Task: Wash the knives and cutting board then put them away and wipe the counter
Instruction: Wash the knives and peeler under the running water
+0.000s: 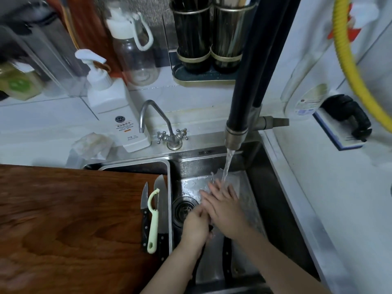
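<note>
In the steel sink (254, 200), water runs from the black faucet (233, 141) onto a wide knife blade (235, 179). My left hand (196, 227) grips that knife's dark handle. My right hand (222, 204) lies on the blade with straight fingers. A second black-handled knife (227, 257) lies on the sink floor below my hands. The brown wooden cutting board (63, 219) covers the counter and the sink's left part. Near its right edge lie a small knife (144, 209), a pale green peeler (153, 221) and a longer knife (162, 209).
A white dish-soap pump bottle (118, 115), a small chrome tap (161, 124) and a crumpled cloth (91, 145) sit behind the sink. A utensil holder (207, 39) stands at the back, with a black-handled tool (347, 117) and a yellow hose (343, 49) to the right. The drain (184, 209) is left of my hands.
</note>
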A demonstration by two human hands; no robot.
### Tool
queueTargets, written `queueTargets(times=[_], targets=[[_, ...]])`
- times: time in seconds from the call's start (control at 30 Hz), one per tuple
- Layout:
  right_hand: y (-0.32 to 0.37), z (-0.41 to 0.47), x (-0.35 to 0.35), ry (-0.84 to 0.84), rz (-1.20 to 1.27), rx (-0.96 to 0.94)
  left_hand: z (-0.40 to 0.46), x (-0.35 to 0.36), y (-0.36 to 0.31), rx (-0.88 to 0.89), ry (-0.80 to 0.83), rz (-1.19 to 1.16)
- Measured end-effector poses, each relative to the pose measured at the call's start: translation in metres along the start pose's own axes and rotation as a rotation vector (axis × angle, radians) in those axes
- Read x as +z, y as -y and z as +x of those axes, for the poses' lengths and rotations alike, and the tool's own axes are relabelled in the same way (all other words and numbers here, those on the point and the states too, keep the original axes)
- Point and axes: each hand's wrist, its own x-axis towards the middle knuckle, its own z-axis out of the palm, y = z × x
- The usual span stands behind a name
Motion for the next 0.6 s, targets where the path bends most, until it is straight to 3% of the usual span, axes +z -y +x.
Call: queueTargets(times=[0.13, 0.5, 0.6], targets=[[0.006, 0.014, -0.025, 0.152, -0.044, 0.034, -0.015, -0.009, -0.018, 0.047, -0.01, -0.002], [0.017, 0.03, -0.071, 0.035, -0.067, 0.292, -0.05, -0.013, -0.036, -0.068, 0.008, -0.158], [0.03, 0.017, -0.063, 0.016, 0.131, 0.282, -0.052, -0.002, -0.047, -0.08, -0.015, -0.271]])
